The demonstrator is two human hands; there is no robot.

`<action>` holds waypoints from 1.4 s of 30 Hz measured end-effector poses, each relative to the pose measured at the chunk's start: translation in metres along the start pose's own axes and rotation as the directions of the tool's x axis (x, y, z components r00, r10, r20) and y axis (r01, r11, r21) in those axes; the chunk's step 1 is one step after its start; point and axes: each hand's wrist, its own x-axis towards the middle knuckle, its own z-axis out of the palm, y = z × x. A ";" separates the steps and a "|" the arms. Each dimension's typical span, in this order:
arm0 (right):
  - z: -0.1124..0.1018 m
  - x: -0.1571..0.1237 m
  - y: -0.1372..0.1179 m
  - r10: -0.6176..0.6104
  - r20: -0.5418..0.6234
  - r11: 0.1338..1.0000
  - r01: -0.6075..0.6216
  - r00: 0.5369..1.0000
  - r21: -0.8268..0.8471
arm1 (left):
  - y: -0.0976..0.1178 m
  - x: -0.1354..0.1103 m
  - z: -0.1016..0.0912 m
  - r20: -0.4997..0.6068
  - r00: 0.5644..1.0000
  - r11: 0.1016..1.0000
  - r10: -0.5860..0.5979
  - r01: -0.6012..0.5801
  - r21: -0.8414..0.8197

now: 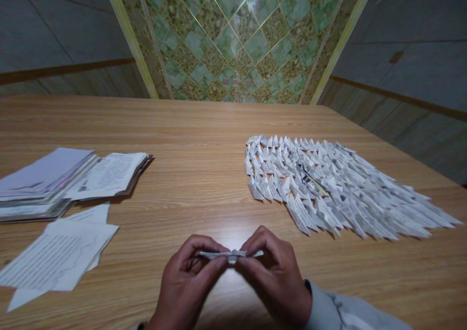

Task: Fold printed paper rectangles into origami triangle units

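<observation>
Between my two hands, just above the table's front part, is a small folded paper boat [232, 255], seen nearly edge-on with a little peak at its middle. My left hand [191, 276] pinches its left half between thumb and fingers. The right half is pinched the same way by my right hand [275, 274]. Both thumbs lie on the near side, close to the middle peak. The fingers hide much of the paper. To the right, rows of similar folded paper boats [328, 189] stand packed closely together.
Stacked books and papers [44, 179] lie at the left, with a printed booklet [113, 174] beside them. Nearer, loose printed sheets [62, 252] overlap on the wood-grain table [189, 174]. A tiled green and gold floor panel [237, 38] shows beyond the table's far edge.
</observation>
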 end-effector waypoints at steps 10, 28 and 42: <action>-0.005 0.011 -0.002 0.047 0.183 0.993 -0.026 0.982 -0.118 | -0.009 -0.001 -0.004 0.067 0.989 0.987 0.133 -0.138 0.085; -0.009 0.012 -0.002 -0.080 0.176 0.981 0.108 0.981 -0.159 | 0.002 0.016 -0.007 -0.004 0.999 0.999 -0.040 0.040 -0.018; -0.018 0.017 -0.005 -0.085 0.310 0.947 0.174 0.947 -0.271 | -0.001 0.028 -0.012 0.020 0.999 0.999 0.025 -0.026 0.045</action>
